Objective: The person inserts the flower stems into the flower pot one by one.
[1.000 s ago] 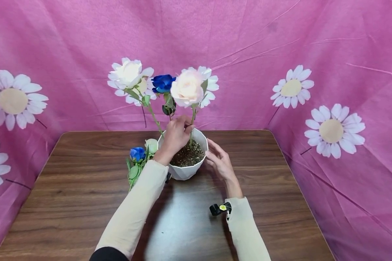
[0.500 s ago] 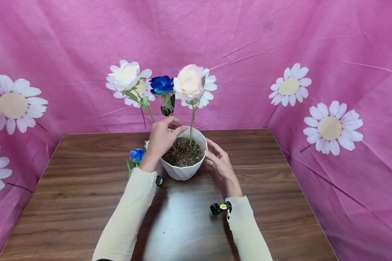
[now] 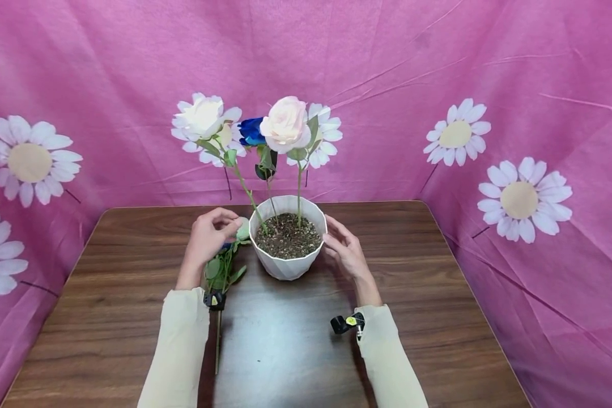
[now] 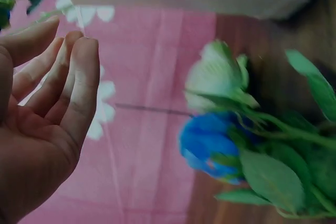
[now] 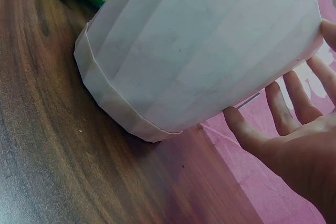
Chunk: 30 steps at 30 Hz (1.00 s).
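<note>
The left hand (image 3: 206,238) differs most from the earlier frames: a second ago it was at the stems over the pot, half a second ago over the rim, and now it is left of the pot, near the loose flowers. Its fingers are loosely bent, thumb apart, holding nothing. The right hand (image 3: 348,252) stays at the pot's right side, fingers spread, tips touching the wall. The pale pink rose head has shifted slightly left and now overlaps part of the blue one.

There is one white, faceted, round pot (image 3: 288,267), upright on the brown wood-grain surface (image 3: 428,340) and filled with dark, speckled soil (image 3: 288,241). Three stems stand in it: a white rose (image 3: 200,117) leaning left, a deep-blue rose (image 3: 252,131) tilted slightly left, and a pale pink rose (image 3: 287,124) nearly upright.

Two loose flower heads show beside the pot on its left, one bright blue bloom (image 4: 207,142) and one greenish-white bloom (image 4: 212,74), with green leaves and stems. Two black wrist cameras (image 3: 341,324) show, one per sleeve. Behind hangs one pink cloth (image 3: 367,45) with six white printed daisies (image 3: 519,200), two partly covered by roses.
</note>
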### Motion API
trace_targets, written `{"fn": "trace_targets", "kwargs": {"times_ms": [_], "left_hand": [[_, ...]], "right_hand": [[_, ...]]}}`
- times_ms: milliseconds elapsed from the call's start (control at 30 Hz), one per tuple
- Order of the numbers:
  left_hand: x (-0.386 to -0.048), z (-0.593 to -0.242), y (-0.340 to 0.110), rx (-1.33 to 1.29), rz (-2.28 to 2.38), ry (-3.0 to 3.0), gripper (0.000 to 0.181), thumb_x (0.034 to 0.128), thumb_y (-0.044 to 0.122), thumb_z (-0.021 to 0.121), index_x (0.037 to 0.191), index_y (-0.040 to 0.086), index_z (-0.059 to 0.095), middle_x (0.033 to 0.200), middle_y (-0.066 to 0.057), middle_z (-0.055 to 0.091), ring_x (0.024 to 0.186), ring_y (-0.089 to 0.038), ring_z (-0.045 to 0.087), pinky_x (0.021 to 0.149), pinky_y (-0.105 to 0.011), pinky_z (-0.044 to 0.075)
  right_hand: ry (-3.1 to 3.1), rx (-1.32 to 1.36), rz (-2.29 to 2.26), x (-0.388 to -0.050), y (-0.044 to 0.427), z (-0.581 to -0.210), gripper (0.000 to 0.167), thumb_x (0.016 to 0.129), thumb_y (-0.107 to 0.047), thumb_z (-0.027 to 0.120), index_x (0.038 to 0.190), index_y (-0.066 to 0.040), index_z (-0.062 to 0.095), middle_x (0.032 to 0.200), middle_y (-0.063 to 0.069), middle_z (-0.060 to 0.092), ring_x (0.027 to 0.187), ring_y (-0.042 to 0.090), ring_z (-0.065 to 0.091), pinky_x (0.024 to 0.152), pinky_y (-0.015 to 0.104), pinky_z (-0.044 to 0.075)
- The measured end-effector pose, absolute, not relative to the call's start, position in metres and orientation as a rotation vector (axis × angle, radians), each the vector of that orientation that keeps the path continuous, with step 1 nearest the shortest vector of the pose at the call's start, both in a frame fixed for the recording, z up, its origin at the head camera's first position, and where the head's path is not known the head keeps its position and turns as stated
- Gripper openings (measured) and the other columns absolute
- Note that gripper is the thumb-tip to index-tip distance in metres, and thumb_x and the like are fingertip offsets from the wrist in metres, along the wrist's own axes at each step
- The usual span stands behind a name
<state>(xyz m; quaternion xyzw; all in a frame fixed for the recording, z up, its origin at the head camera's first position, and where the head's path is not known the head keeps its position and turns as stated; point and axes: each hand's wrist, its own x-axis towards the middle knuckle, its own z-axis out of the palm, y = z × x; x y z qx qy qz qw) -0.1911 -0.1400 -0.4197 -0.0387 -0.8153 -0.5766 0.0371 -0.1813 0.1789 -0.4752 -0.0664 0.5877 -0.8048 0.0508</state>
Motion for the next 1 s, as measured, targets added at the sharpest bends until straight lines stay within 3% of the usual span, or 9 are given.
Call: {"fn": "trace_targets", "kwargs": {"times_ms": [333,567,700,1000], "left_hand": [[-0.177,-0.456,-0.159,-0.045,-1.828,-2.726,0.023,0.0954,0.003,0.068,0.111,-0.014,0.064,0.092,-0.027,0.07,0.077,-0.034,0.071,0.073,-0.045,0.062],[-0.163,-0.475,-0.174,0.077,-1.849,-2.859,0.008,0.0895,-0.004,0.07,0.094,-0.01,0.067,0.078,-0.01,0.069,0.068,-0.02,0.067,0.068,-0.038,0.062],[-0.157,-0.482,-0.177,0.09,-1.91,-2.912,0.008,0.0854,-0.009,0.07,0.092,-0.011,0.065,0.077,-0.008,0.068,0.068,-0.016,0.065,0.068,-0.038,0.062],[-0.153,-0.497,-0.172,0.157,-1.819,-2.973,0.016,0.0798,-0.012,0.071,0.093,-0.012,0.061,0.073,-0.001,0.056,0.065,-0.01,0.06,0.063,-0.029,0.06]], "right_hand": [[1.775,-0.199,-2.455,-0.182,0.18,-0.474,0.056,0.1,0.006,0.052,0.153,0.005,0.035,0.152,0.03,0.038,0.122,0.028,0.055,0.087,0.029,0.057],[1.799,-0.332,-2.462,-0.183,0.182,-0.482,0.062,0.097,-0.01,0.065,0.153,0.001,0.039,0.149,0.025,0.045,0.121,0.026,0.056,0.089,0.032,0.057],[1.759,-0.421,-2.491,-0.189,0.187,-0.493,0.061,0.096,-0.017,0.071,0.15,-0.005,0.047,0.144,0.018,0.052,0.122,0.026,0.057,0.089,0.034,0.057],[1.778,-0.227,-2.454,-0.182,0.18,-0.476,0.058,0.099,0.003,0.054,0.153,0.006,0.034,0.151,0.031,0.038,0.125,0.029,0.054,0.09,0.029,0.057]]}}
